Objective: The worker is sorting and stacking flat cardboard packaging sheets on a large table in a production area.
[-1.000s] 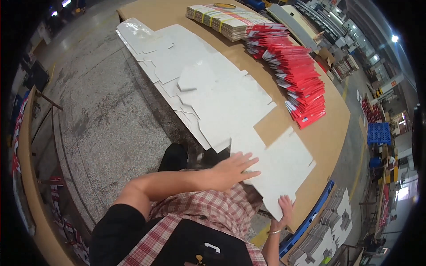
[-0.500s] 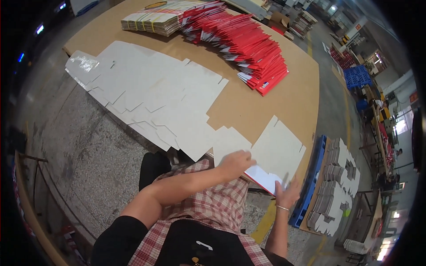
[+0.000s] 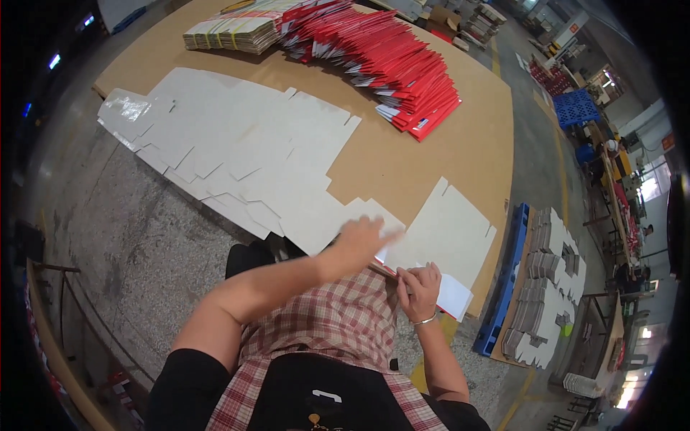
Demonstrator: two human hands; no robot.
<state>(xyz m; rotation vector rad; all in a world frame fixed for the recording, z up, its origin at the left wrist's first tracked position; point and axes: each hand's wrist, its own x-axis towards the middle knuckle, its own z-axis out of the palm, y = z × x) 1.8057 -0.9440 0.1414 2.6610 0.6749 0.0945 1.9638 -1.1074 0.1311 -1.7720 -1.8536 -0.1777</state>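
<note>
Broad brown work table (image 3: pixel 431 154), filling the picture from 10 to 3 o'clock. Across it, from 9 o'clock toward centre, a long overlapping spread of white die-cut carton blanks (image 3: pixel 237 154), flat and fanned. At 12 to 1 o'clock, a shingled row of folded red cartons (image 3: pixel 392 68), touching a banded stack of pale flat cartons (image 3: pixel 230 32) at 11 o'clock. Off the table at 4 o'clock, a blue pallet (image 3: pixel 509 276) beside more stacked white blanks (image 3: pixel 550 287) on the floor.

Nearest the body, just right of centre at 4 o'clock, one white blank (image 3: pixel 449 230) lying flat at the table's near edge, slightly apart from the long spread.

Left hand (image 3: pixel 359 241): fingers spread and extended, palm down, blurred, at the blank's left corner; contact likely but not certain. Right hand (image 3: pixel 419 289): fingers curled on the blank's near edge, where a folded flap hangs over the table edge; exact grip hard to tell.

Judged step: folding or creasing this single blank, one panel held down, one edge being turned. Next move, as a guess: firm pressure from the left palm to pin the sheet, then a clean fold along the score with the right, kept square to the table edge.
</note>
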